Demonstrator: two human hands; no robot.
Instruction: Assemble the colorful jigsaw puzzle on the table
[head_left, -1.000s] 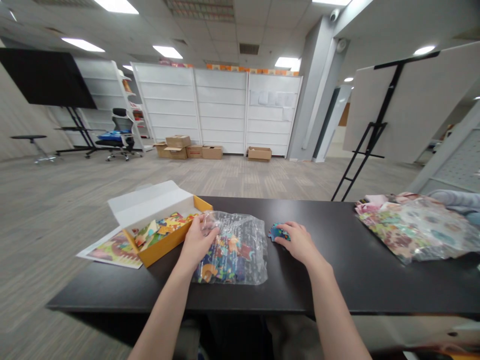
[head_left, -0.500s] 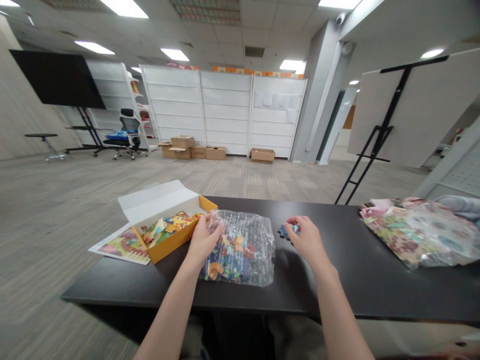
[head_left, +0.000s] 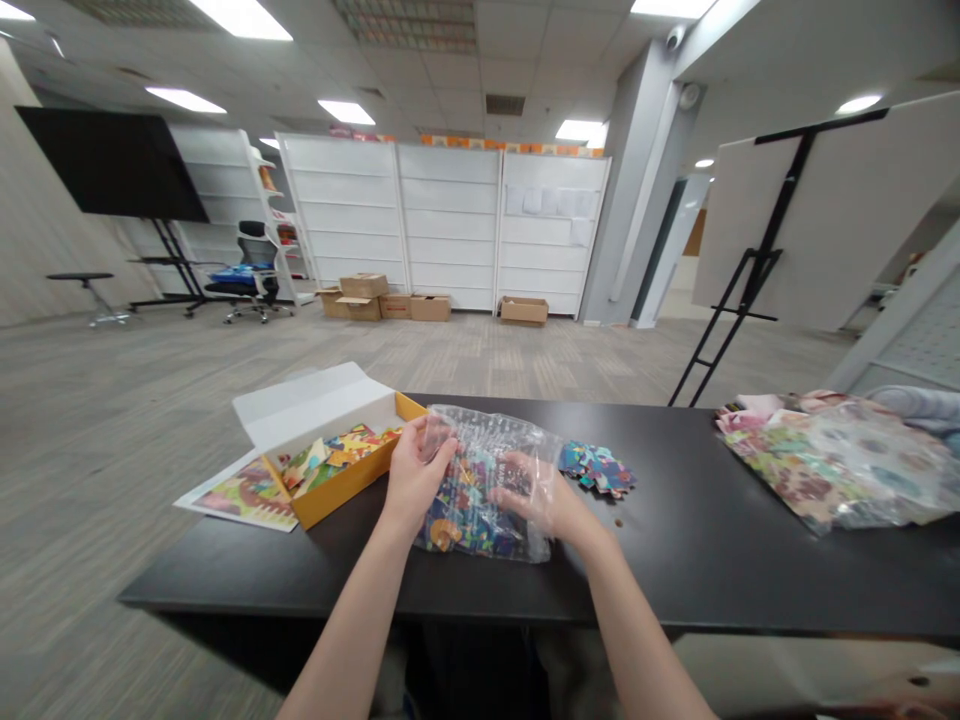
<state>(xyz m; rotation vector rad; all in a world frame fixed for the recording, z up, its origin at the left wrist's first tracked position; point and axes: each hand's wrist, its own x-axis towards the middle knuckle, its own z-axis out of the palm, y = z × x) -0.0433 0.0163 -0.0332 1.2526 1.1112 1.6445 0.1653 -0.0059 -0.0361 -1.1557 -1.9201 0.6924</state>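
Note:
A clear plastic bag (head_left: 480, 470) of colourful jigsaw puzzle pieces lies on the black table in front of me. My left hand (head_left: 416, 465) pinches its upper left edge between thumb and fingers. Through the bag's right side reaches my right hand (head_left: 529, 490), its fingers apart under the clear plastic, close to the pieces; no piece shows in its grasp. Right of the bag, a small pile of blue puzzle pieces (head_left: 598, 468) rests on the table.
An open yellow box (head_left: 345, 485) with puzzle pieces stands left of the bag, its white lid flap (head_left: 315, 400) raised. Under it lies a printed picture sheet (head_left: 247, 492). Another plastic bag with printed material (head_left: 855, 470) lies at the right of the black table (head_left: 720, 540).
My right hand has moved left from the loose blue pieces into the bag, uncovering the pile. My left hand keeps its hold, and the bag's right side has lifted.

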